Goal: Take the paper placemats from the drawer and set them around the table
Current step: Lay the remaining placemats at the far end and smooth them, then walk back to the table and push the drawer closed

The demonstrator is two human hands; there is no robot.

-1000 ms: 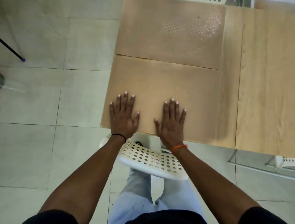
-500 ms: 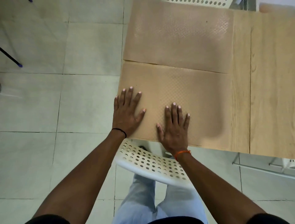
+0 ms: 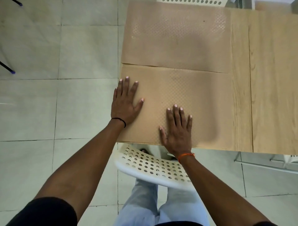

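Observation:
Two brown embossed paper placemats lie flat at the left end of the light wooden table (image 3: 272,83). The near placemat (image 3: 198,103) reaches the table's front and left edges. The far placemat (image 3: 177,37) lies just behind it, edge to edge. My left hand (image 3: 125,103) rests palm down, fingers spread, on the near placemat's left edge. My right hand (image 3: 178,129) lies flat on the same placemat near the front edge, fingers apart. Neither hand grips anything.
A white perforated chair back (image 3: 151,166) stands between my legs and the table's front edge. Another white perforated chair (image 3: 191,2) shows past the table's far side. Pale floor tiles (image 3: 56,104) lie to the left, with a dark stand leg (image 3: 8,68) there.
My left hand has slid outward and up to the near placemat's left edge. My right hand stays flat in about the same spot. The view has shifted left.

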